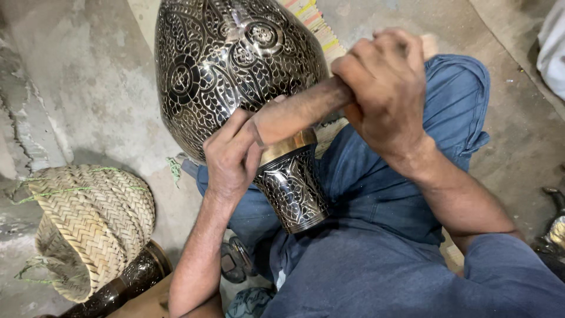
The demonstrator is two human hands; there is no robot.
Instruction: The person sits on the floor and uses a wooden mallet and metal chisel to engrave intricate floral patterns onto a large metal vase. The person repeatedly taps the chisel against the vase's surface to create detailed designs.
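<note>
A large engraved metal vase (229, 59), black and silver with floral patterns, lies tilted across my lap with its narrow neck (292, 188) pointing toward me. A round wooden handle (300, 109) crosses the vase's shoulder above a plain brass band (288, 146). My right hand (385, 85) is wrapped around the handle's upper end. Near the handle's lower end, my left hand (232, 156) presses against the vase at the neck joint, fingers guiding the handle. The tool's tip is hidden behind my left hand.
A woven straw basket (88, 224) sits at the lower left on a dark engraved metal piece (132, 280). A striped woven mat (312, 20) lies beneath the vase. Concrete floor surrounds me. Dark metal objects (553, 229) lie at the right edge.
</note>
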